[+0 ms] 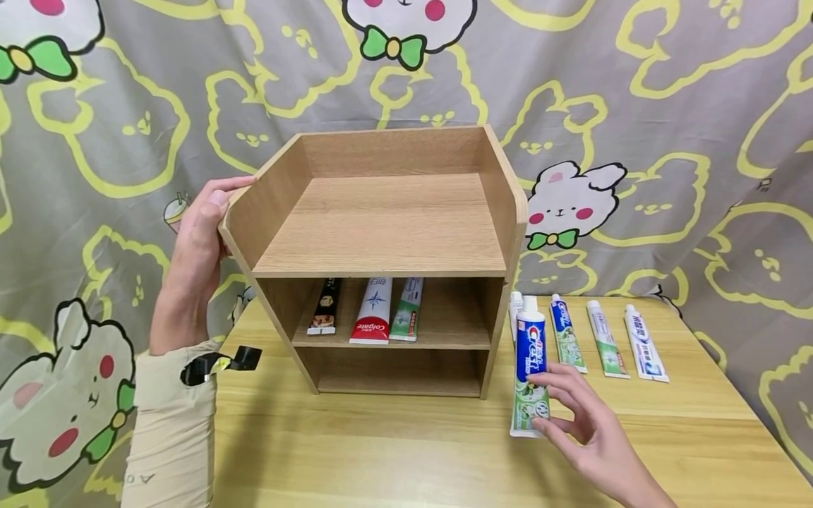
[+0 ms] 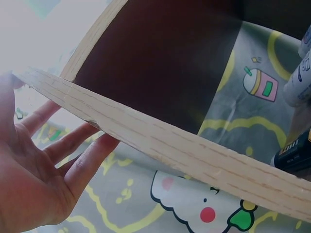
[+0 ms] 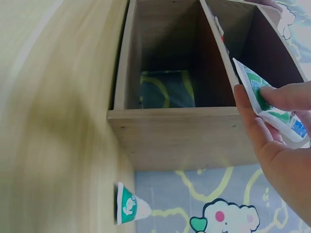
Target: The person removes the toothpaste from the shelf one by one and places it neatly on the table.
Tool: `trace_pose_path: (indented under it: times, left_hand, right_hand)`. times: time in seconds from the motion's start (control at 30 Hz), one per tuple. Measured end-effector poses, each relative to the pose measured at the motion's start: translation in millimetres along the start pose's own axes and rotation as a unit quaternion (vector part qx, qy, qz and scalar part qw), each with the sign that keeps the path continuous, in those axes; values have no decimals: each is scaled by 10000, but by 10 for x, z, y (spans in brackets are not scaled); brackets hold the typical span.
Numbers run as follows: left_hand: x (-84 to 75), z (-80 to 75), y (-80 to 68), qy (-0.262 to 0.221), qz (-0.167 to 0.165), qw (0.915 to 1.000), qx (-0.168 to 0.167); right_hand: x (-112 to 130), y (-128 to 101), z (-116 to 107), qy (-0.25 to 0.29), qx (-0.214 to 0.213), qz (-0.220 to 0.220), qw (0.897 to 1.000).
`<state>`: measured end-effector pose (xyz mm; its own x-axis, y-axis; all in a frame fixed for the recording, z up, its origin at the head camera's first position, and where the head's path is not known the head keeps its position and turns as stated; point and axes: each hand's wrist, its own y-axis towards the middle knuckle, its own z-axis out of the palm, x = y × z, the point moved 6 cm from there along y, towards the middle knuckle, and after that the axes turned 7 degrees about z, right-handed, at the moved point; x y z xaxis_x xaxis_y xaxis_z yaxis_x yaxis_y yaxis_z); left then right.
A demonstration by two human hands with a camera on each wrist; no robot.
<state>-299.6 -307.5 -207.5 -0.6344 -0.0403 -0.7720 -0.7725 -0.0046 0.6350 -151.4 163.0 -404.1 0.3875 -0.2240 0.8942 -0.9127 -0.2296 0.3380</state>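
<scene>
A wooden shelf [image 1: 381,226] with an open top tray and two lower levels stands on the table. My left hand [image 1: 219,204] is at its left side panel [image 2: 170,145]: straight fingers [image 2: 73,145] lie on the outer face and the thumb rests on the slanted edge. On the table just right of the shelf, my right hand [image 1: 547,406] pinches the lower end of a blue, white and green Crest toothpaste tube [image 1: 530,346]. In the right wrist view the tube's flat end [image 3: 262,102] sits between a finger and the thumb, close to the shelf's front [image 3: 180,131].
A black tube [image 1: 325,307], a red-and-white Colgate tube [image 1: 373,310] and a green tube [image 1: 406,309] lie on the middle level. Three more tubes [image 1: 606,348] lie in a row on the wooden table [image 1: 381,451], right of the held one. A patterned cloth [image 1: 699,141] hangs behind.
</scene>
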Motion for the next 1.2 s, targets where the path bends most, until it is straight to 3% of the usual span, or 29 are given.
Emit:
trace_pose_path:
  times: [0.37, 0.57, 0.8, 1.2]
  left_hand:
    - [-3, 2, 14, 47, 104, 9999, 1]
    - [-7, -6, 13, 24, 107, 9999, -57]
    - [-13, 7, 20, -2, 155, 9999, -8]
    - [-6, -2, 13, 45, 129, 9999, -61]
  right_hand:
    - [-180, -138, -51, 220, 153, 0, 9996]
    - [-260, -190, -111, -193, 146, 546, 9982]
    - [-385, -263, -162, -447, 103, 1372, 9895]
    - [-641, -417, -191, -445, 330, 1864, 9809]
